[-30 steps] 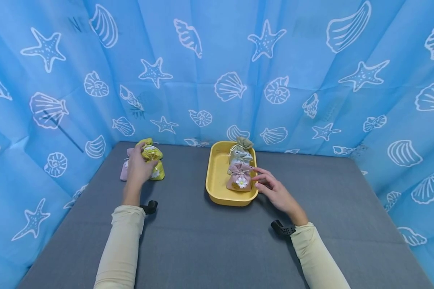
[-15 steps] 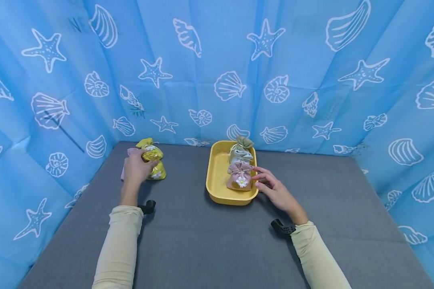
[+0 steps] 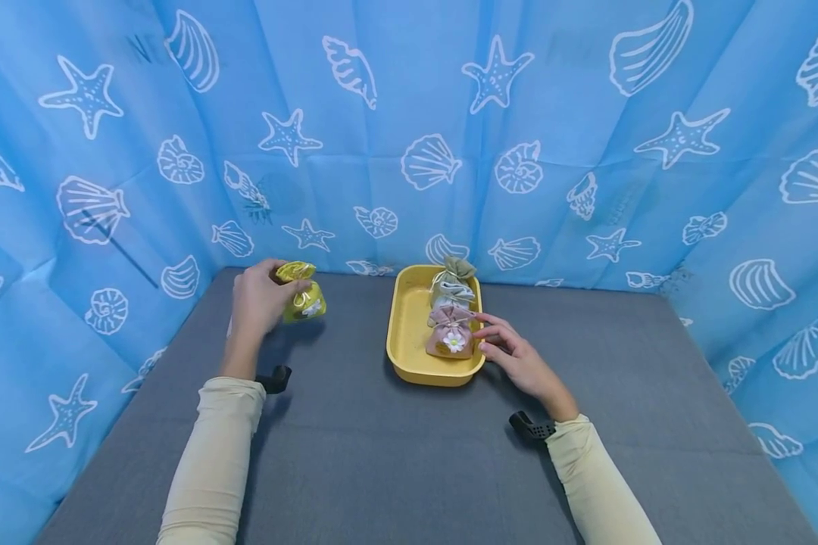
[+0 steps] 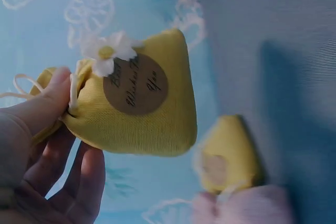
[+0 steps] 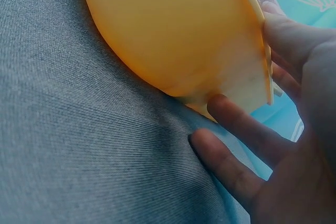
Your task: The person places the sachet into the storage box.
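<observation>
The left hand [image 3: 257, 301] grips a lifted yellow pouch [image 3: 302, 300] left of the yellow tray [image 3: 407, 333], where two pouches are already placed.

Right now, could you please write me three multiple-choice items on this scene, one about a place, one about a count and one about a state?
1. Where does the right hand rest?
A. On the curtain
B. At the yellow tray's right rim
C. On the left sleeve

2. How many pouches sit in the tray?
A. Two
B. Four
C. None

3. How is the yellow pouch held?
A. Lying on the table
B. Lifted, pinched at its neck by the left hand
C. Pressed flat in the tray

B: fingers touch the rim. A: a pink pouch and a green pouch. B: the left wrist view shows it hanging free.
</observation>
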Motion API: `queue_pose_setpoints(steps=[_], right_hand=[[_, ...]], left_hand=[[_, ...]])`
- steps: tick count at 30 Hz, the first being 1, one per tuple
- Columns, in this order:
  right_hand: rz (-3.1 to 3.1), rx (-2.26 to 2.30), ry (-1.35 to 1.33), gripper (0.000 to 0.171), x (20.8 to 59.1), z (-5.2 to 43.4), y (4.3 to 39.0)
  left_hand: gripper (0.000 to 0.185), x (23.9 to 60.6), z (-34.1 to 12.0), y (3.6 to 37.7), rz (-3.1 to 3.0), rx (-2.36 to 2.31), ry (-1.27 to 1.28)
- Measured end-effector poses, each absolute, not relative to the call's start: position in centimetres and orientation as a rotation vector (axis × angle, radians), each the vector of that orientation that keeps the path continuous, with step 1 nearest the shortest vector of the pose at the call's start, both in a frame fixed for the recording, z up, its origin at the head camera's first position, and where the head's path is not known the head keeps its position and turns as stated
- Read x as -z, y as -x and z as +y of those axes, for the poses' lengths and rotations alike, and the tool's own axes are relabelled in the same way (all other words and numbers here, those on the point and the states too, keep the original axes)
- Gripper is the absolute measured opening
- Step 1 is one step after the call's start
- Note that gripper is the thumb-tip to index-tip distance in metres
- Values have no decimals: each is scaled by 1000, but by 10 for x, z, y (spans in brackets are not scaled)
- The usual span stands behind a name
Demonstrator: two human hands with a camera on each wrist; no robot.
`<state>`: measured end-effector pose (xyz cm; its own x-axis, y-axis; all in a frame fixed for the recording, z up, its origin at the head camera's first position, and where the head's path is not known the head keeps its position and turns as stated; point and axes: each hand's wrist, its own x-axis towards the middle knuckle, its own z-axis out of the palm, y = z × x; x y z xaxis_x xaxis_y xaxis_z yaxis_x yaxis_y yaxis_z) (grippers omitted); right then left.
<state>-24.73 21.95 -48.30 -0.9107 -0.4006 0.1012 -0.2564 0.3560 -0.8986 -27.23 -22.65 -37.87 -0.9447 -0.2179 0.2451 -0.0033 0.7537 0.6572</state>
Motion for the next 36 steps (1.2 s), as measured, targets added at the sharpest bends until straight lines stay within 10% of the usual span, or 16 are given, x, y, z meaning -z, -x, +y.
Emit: queue_pose_setpoints(steps=[16, 36], right_hand=[[2472, 1603, 591, 28, 483, 220, 247], [2450, 1624, 649, 28, 483, 222, 247]], left_hand=[[43, 305, -154, 289, -2603, 950, 71], [33, 318, -58, 327, -2688, 858, 34]])
